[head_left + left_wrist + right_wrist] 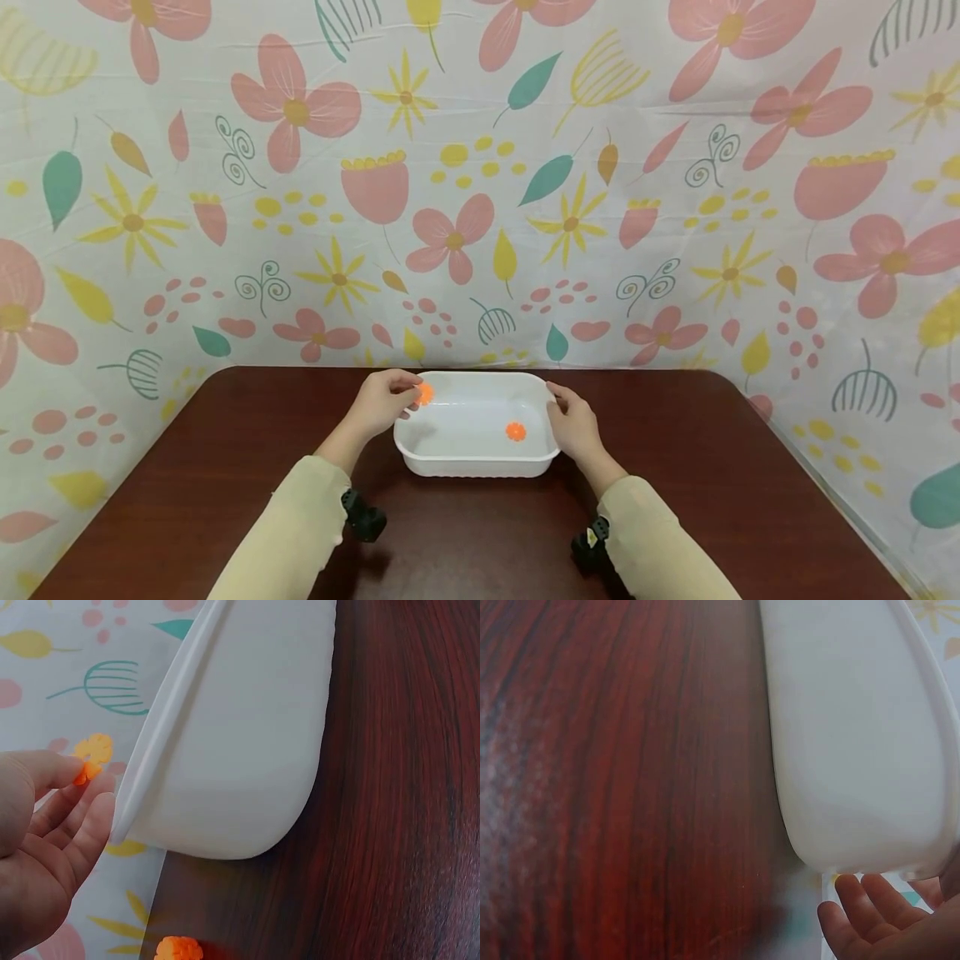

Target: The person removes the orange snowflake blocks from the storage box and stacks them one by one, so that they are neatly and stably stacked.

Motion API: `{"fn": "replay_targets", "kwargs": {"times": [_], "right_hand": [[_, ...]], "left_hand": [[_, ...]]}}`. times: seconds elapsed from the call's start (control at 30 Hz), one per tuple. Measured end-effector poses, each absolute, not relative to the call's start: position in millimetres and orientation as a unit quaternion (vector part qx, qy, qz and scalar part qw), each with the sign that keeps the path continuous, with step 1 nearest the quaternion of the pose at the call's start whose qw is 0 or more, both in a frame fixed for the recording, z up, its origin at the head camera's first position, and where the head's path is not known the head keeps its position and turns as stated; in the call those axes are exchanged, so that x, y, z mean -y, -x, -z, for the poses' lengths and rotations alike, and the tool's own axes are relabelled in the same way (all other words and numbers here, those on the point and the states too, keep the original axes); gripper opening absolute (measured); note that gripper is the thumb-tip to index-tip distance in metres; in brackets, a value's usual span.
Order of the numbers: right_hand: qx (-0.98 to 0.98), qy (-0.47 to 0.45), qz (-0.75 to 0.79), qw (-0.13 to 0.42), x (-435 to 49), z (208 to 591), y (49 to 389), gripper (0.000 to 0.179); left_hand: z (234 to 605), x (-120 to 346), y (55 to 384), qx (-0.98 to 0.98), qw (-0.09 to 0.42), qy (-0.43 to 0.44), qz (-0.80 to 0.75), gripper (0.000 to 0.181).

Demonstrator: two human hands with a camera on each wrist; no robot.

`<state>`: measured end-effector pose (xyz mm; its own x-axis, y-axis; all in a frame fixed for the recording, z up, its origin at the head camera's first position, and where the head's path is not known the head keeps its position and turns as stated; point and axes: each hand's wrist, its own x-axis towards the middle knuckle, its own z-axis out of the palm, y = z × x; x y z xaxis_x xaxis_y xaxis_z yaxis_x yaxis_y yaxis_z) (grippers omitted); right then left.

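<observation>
A white rectangular baking dish (480, 467) stands on the table, a flower-shaped orange slice (515, 432) lying on its floor. My left hand (386, 400) is at the dish's left end, pinching another flower-shaped orange slice (425, 393) between thumb and fingers beside the rim. Close up in the left wrist view, a paler, thin flower shape (94, 748) shows just above the darker orange part (88, 773) at the fingertips. At the opposite end, my right hand (576, 423) holds the rim, fingers curled at the dish's end wall (862, 750).
One more orange piece (178, 948) lies on the table beyond the dish's left end, seen at the bottom of the left wrist view. The dark reddish-brown table (480, 542) ends at a floral cloth backdrop (450, 167) behind the dish.
</observation>
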<state>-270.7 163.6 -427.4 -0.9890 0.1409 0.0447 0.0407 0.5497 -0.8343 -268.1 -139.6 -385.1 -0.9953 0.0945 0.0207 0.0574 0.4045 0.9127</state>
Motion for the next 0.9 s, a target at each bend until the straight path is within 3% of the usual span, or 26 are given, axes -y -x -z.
{"fn": "replay_targets", "kwargs": {"times": [0.9], "right_hand": [[0.881,0.058,-0.468,0.045,-163,425,272,0.041]], "left_hand": [[400,190,264,-0.841,0.001,0.027,-0.541,0.031]]}}
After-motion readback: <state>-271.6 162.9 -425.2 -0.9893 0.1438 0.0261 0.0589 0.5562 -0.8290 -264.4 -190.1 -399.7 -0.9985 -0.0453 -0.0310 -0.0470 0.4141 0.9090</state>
